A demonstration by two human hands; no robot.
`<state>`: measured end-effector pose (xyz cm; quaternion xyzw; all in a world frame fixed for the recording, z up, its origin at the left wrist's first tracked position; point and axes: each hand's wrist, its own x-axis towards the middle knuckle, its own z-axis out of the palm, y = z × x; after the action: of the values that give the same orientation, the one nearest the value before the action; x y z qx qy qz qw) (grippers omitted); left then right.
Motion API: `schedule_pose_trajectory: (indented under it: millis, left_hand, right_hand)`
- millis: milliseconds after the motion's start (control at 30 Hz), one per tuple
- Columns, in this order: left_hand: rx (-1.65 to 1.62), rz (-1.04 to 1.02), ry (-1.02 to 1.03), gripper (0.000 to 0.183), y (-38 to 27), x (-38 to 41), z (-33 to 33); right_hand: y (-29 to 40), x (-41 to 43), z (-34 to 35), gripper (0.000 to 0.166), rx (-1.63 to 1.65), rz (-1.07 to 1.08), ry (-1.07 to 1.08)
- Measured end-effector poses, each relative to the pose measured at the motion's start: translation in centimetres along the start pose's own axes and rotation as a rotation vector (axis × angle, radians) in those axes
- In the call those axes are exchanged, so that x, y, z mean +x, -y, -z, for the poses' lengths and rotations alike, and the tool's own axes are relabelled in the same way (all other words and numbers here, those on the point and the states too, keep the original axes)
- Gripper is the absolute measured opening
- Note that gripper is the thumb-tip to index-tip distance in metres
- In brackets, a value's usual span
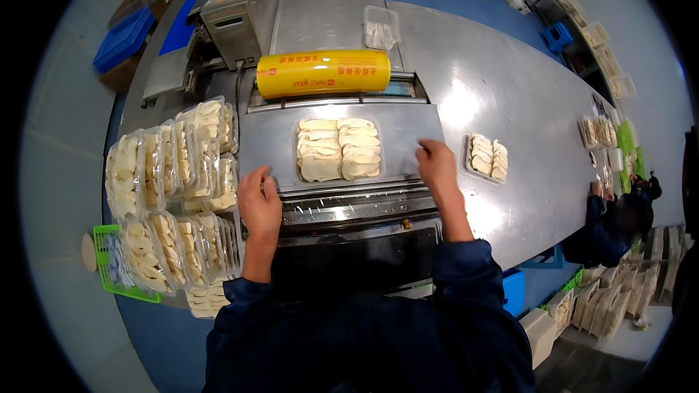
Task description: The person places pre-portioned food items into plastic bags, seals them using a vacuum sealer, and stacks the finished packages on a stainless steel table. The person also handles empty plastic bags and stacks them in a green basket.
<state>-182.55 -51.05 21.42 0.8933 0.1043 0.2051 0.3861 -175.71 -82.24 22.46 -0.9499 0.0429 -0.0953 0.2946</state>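
Note:
A clear plastic tray of pale sliced mushrooms (339, 150) lies on the steel plate of a film-wrapping machine, between my two hands. My left hand (260, 202) is at the plate's left edge, apart from the tray, fingers slightly curled. Over the plate's right side is my right hand (437, 162), its fingers curled; whether they are closed cannot be told. Behind the tray lies a yellow roll of cling film (323, 72) on metal rollers. To the right of my right hand sits a smaller tray of slices (486, 158) on the steel table.
Film-covered trays (124, 172) are stacked at left, some above a green basket (102, 262). A control box (240, 5) with lit buttons stands at the back left. An empty plastic tray (380, 30) lies behind the roll. A co-worker (614, 224) is at the table's far right.

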Motion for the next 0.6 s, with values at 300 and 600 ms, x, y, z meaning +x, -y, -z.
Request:
schedule_pose_trajectory:
  millis: [300, 600]
  left_hand:
    - [0.053, -0.035, 0.169, 0.026, 0.2, 3.6, -3.5]
    - [0.146, 0.103, 0.397, 0.043, -0.2, 9.7, -7.3]
  right_hand:
    - [-2.2, -5.6, 3.8, 0.02, 0.093, -0.133, -0.045]
    - [-1.8, -6.7, 4.0, 0.02, 0.113, -0.241, -0.022]
